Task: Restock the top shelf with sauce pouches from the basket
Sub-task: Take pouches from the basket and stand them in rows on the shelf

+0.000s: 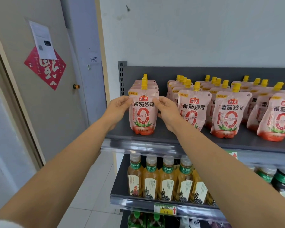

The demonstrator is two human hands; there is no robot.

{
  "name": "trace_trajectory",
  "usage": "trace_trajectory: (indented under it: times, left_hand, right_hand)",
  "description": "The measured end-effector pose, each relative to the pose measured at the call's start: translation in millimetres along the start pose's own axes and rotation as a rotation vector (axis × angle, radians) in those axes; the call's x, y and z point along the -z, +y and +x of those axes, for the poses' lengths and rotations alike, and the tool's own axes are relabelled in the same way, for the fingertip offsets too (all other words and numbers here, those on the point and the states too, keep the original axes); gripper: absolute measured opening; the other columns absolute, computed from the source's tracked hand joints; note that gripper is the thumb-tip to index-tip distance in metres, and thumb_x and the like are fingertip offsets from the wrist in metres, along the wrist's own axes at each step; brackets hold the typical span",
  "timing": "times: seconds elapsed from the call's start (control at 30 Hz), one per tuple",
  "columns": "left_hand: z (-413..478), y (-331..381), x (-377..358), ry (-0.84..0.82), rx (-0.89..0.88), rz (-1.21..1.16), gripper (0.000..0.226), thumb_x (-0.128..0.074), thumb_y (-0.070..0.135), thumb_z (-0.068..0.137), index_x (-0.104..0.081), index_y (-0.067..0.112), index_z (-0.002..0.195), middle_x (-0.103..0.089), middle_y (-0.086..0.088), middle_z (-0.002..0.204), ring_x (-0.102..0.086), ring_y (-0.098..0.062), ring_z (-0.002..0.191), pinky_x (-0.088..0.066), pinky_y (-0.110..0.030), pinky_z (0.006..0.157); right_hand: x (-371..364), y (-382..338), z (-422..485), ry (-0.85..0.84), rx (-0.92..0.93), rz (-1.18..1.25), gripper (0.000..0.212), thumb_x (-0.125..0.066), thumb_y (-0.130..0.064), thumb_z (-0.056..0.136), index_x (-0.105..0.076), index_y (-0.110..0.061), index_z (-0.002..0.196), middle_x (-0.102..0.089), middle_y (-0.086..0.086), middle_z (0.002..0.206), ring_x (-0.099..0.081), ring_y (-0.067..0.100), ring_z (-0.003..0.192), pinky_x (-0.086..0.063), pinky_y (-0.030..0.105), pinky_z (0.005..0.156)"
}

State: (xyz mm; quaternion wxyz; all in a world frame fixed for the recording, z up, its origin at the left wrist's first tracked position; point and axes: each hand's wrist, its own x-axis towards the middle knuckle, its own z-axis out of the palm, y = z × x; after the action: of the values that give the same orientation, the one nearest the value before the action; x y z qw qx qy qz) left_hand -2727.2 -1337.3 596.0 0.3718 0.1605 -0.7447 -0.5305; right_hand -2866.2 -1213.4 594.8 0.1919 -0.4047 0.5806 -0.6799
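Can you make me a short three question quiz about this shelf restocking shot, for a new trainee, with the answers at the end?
1. True or false: the front pouch at the left end of the top shelf is held by one hand only.
2. Multiple choice: what stands on the shelf directly below? A) tea bottles B) cans C) cartons
3. Fill in: the caps on the sauce pouches are ____.

Key
1. False. The left hand and the right hand each pinch a side edge of it, and it stands upright.
2. A
3. Yellow
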Motion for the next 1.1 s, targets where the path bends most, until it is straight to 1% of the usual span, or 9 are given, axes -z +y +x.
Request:
trace_trajectory:
  times: [0.07, 0.17, 0.27, 0.37, 0.5, 0.57, 0.77, 0.9, 1.1]
  left_hand:
    - [-7.9, -2.7, 2.0, -0.029, 0.009, 0.075, 0.019, -0.053, 0.02, 0.096, -0.062, 0.018, 0.113, -0.068, 0.002, 0.112, -0.063, -0.013, 0.107, -0.048, -0.026, 0.094]
    - [-23.7, -15.4, 9.3, -0.143, 0.03, 0.33, 0.021, -0.063, 0.017, 0.09, -0.061, 0.02, 0.111, -0.067, 0.006, 0.108, -0.062, -0.006, 0.101, -0.047, -0.021, 0.089]
    - [-29.0, -25.3, 12.2, -0.227, 0.076, 0.513, 0.021, -0.067, 0.01, 0.086, -0.064, 0.017, 0.106, -0.069, 0.001, 0.102, -0.063, -0.011, 0.096, -0.048, -0.027, 0.091]
    - [-25.1, -24.9, 9.6, -0.223, 0.105, 0.576, 0.02, -0.067, 0.008, 0.086, -0.064, 0.013, 0.105, -0.069, -0.002, 0.102, -0.064, -0.015, 0.094, -0.05, -0.031, 0.092]
    - [-21.8, -20.1, 5.3, -0.239, 0.106, 0.654, 0.019, -0.064, 0.009, 0.088, -0.061, 0.022, 0.102, -0.064, 0.004, 0.094, -0.058, -0.012, 0.089, -0.044, -0.027, 0.085]
    - [-20.4, -18.7, 5.1, -0.258, 0.1, 0.681, 0.02, -0.063, 0.008, 0.089, -0.06, 0.023, 0.102, -0.062, 0.006, 0.094, -0.057, -0.012, 0.091, -0.041, -0.026, 0.086]
    - [-21.3, -21.4, 4.0, -0.269, 0.054, 0.75, 0.028, -0.059, 0.01, 0.092, -0.058, 0.017, 0.118, -0.059, 0.004, 0.101, -0.054, -0.014, 0.096, -0.041, -0.027, 0.089]
    - [-18.8, -20.9, 7.8, -0.292, 0.072, 0.731, 0.025, -0.06, 0.012, 0.092, -0.059, 0.019, 0.115, -0.06, 0.004, 0.103, -0.054, -0.013, 0.097, -0.039, -0.025, 0.089]
    - [-15.1, -22.8, 13.7, -0.396, 0.097, 0.718, 0.015, -0.061, 0.014, 0.091, -0.061, 0.021, 0.104, -0.061, 0.002, 0.104, -0.055, -0.016, 0.101, -0.041, -0.027, 0.093]
  right_hand:
    - [1.9, 2.2, -4.0, -0.026, -0.004, -0.06, 0.021, -0.045, -0.024, 0.1, -0.059, -0.012, 0.111, -0.064, 0.003, 0.115, -0.06, 0.016, 0.107, -0.051, 0.034, 0.091]
    - [10.9, 11.3, -15.2, -0.112, -0.048, -0.218, 0.017, -0.051, -0.018, 0.097, -0.055, -0.012, 0.112, -0.061, 0.001, 0.112, -0.059, 0.016, 0.103, -0.052, 0.033, 0.087]
    - [18.8, 20.2, -21.8, -0.19, -0.044, -0.501, 0.03, -0.067, -0.01, 0.085, -0.057, -0.01, 0.114, -0.064, 0.003, 0.103, -0.061, 0.018, 0.096, -0.052, 0.036, 0.088]
    - [19.0, 23.5, -22.7, -0.239, -0.036, -0.672, 0.038, -0.078, -0.011, 0.074, -0.058, -0.014, 0.107, -0.068, 0.005, 0.095, -0.064, 0.019, 0.09, -0.052, 0.038, 0.088]
    - [21.5, 21.9, -20.9, -0.245, -0.019, -0.705, 0.034, -0.077, -0.008, 0.075, -0.059, -0.014, 0.104, -0.069, 0.006, 0.093, -0.065, 0.02, 0.089, -0.053, 0.041, 0.089]
    - [23.8, 21.7, -21.4, -0.248, -0.001, -0.709, 0.027, -0.073, -0.005, 0.079, -0.06, -0.013, 0.101, -0.069, 0.008, 0.092, -0.065, 0.022, 0.089, -0.053, 0.041, 0.089]
    - [25.0, 28.8, -24.3, -0.214, 0.051, -0.684, 0.021, -0.073, -0.006, 0.079, -0.059, -0.015, 0.091, -0.068, 0.002, 0.084, -0.065, 0.02, 0.085, -0.053, 0.036, 0.085]
    - [27.9, 30.5, -22.7, -0.24, 0.072, -0.742, 0.012, -0.074, -0.013, 0.08, -0.062, -0.014, 0.083, -0.068, 0.003, 0.083, -0.063, 0.02, 0.083, -0.051, 0.033, 0.079]
    - [29.8, 28.9, -24.1, -0.358, 0.09, -0.813, 0.01, -0.068, -0.023, 0.086, -0.061, -0.019, 0.08, -0.061, -0.003, 0.08, -0.052, 0.009, 0.072, -0.041, 0.023, 0.067]
